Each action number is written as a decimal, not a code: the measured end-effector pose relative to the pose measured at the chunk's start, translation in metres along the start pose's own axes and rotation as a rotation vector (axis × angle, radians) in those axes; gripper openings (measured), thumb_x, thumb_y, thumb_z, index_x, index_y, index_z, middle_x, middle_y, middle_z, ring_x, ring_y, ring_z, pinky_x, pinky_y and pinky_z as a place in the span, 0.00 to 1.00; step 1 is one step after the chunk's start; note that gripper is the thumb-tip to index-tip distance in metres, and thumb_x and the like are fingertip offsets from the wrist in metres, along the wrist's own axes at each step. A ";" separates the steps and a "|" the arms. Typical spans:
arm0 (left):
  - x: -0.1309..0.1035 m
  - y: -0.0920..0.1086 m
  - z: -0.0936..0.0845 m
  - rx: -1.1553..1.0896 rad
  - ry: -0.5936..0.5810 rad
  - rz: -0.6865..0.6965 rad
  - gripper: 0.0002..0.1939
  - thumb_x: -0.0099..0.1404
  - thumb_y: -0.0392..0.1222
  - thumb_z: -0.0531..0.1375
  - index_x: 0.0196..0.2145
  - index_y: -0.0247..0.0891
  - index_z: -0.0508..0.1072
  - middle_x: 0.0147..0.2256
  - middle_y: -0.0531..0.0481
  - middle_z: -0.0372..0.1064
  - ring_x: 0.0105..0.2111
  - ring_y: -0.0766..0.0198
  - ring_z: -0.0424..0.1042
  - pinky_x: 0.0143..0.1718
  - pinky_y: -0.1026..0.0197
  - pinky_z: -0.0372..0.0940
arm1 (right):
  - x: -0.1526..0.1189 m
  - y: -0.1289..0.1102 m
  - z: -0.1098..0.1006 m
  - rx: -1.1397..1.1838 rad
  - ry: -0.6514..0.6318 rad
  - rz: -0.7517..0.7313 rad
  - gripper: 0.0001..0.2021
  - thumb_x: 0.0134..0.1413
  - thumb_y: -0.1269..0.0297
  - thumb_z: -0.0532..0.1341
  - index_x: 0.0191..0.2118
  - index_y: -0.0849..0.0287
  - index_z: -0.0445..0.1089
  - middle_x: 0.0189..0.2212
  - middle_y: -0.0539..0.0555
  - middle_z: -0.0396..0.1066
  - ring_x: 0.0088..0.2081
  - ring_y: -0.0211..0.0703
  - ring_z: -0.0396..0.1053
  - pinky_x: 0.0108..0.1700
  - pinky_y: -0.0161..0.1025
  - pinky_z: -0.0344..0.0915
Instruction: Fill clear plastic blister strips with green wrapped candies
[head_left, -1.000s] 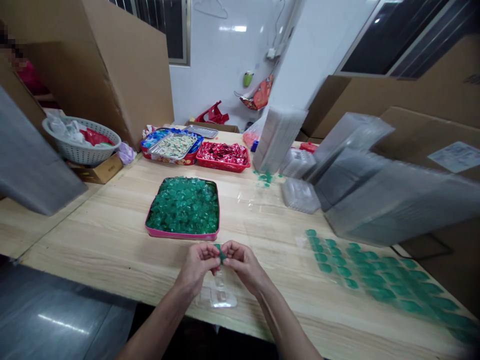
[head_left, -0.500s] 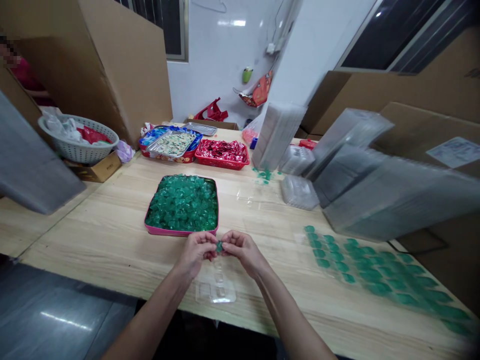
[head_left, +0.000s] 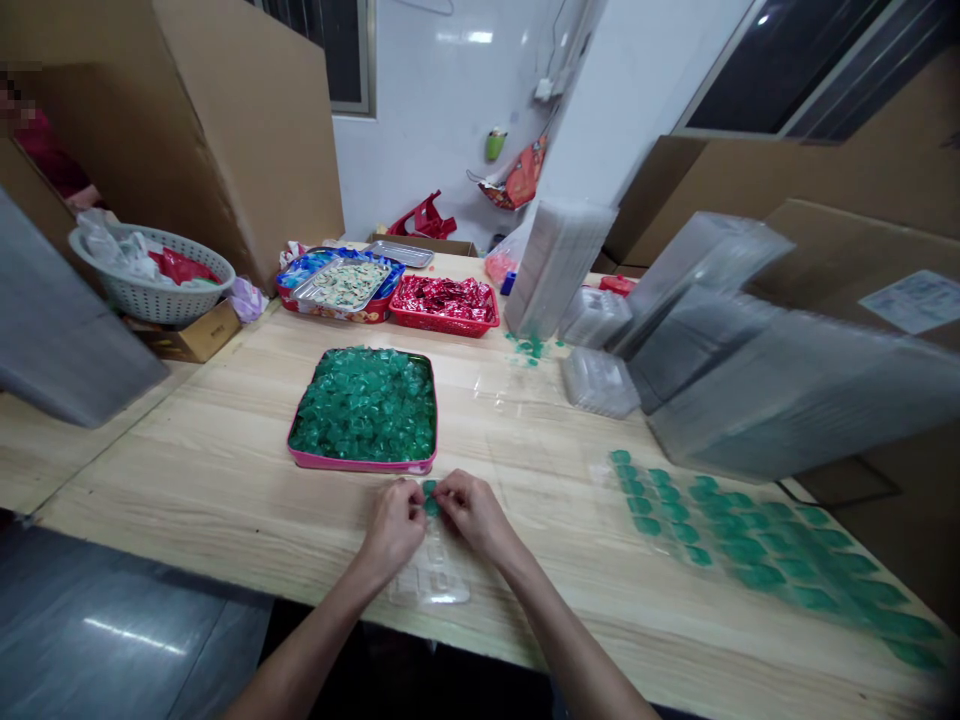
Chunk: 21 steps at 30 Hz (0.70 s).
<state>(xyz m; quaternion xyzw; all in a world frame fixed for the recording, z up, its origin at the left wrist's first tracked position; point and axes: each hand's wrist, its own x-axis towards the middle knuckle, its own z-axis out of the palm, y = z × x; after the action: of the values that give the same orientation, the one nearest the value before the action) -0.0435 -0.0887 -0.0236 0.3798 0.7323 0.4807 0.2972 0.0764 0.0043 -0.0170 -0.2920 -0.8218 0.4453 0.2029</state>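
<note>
Both hands meet over the far end of a clear plastic tray (head_left: 431, 585) near the table's front edge. My left hand (head_left: 395, 520) has its fingers curled in at the left of small green pieces (head_left: 430, 500); what its fingertips hold is hidden. From the right, my right hand (head_left: 469, 508) pinches at the same green pieces, its fingertips touching them. Just beyond the hands stands a pink-rimmed square tin (head_left: 360, 465), heaped with green wrapped pieces (head_left: 367, 405). The near compartments of the clear tray hold nothing.
Clear trays with green pieces (head_left: 750, 545) lie at the right. Stacked clear trays (head_left: 780, 385) stand behind them. Farther back are a red basket (head_left: 446, 325), a metal tray of pale pieces (head_left: 349, 285) and a grey colander (head_left: 161, 295). Cardboard (head_left: 255, 130) rises at the left.
Both hands have come down onto the far end of the clear tray. The green piece held up between them before is now down at the tray, where two green spots show.
</note>
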 end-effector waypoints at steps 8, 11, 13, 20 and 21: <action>0.000 -0.005 -0.003 0.078 -0.034 0.048 0.12 0.42 0.23 0.53 0.22 0.37 0.68 0.19 0.57 0.60 0.21 0.67 0.60 0.25 0.65 0.52 | -0.008 -0.006 0.001 -0.161 -0.107 -0.232 0.12 0.52 0.77 0.54 0.32 0.58 0.74 0.31 0.54 0.68 0.32 0.40 0.67 0.35 0.34 0.61; 0.000 -0.005 -0.004 0.079 -0.041 0.064 0.12 0.42 0.23 0.52 0.23 0.37 0.68 0.20 0.56 0.61 0.21 0.67 0.61 0.26 0.65 0.53 | -0.009 -0.007 -0.002 -0.257 -0.162 -0.254 0.12 0.55 0.75 0.54 0.31 0.58 0.74 0.30 0.54 0.69 0.31 0.40 0.68 0.33 0.34 0.61; 0.000 -0.004 -0.005 0.070 -0.042 0.076 0.12 0.42 0.23 0.53 0.23 0.37 0.69 0.20 0.55 0.62 0.22 0.66 0.61 0.26 0.65 0.53 | -0.007 -0.011 -0.008 -0.280 -0.163 -0.260 0.10 0.55 0.73 0.55 0.32 0.57 0.74 0.28 0.54 0.70 0.29 0.40 0.68 0.31 0.34 0.60; 0.003 -0.004 -0.006 0.012 -0.059 0.115 0.11 0.42 0.25 0.53 0.21 0.37 0.71 0.21 0.53 0.66 0.22 0.65 0.62 0.25 0.64 0.52 | 0.043 -0.054 -0.006 -0.259 0.014 -0.262 0.08 0.53 0.70 0.58 0.36 0.56 0.74 0.32 0.55 0.75 0.33 0.44 0.70 0.36 0.37 0.62; 0.004 -0.004 -0.006 0.003 -0.057 0.111 0.11 0.42 0.25 0.54 0.21 0.37 0.71 0.21 0.52 0.66 0.22 0.65 0.62 0.25 0.64 0.52 | 0.055 -0.060 -0.001 -0.295 -0.040 -0.227 0.08 0.51 0.71 0.59 0.36 0.57 0.74 0.32 0.55 0.75 0.33 0.44 0.71 0.36 0.37 0.62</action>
<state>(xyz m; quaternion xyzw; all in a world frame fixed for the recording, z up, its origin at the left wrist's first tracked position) -0.0516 -0.0895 -0.0253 0.4341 0.7019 0.4844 0.2903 0.0184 0.0151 0.0389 -0.2152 -0.9096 0.3000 0.1906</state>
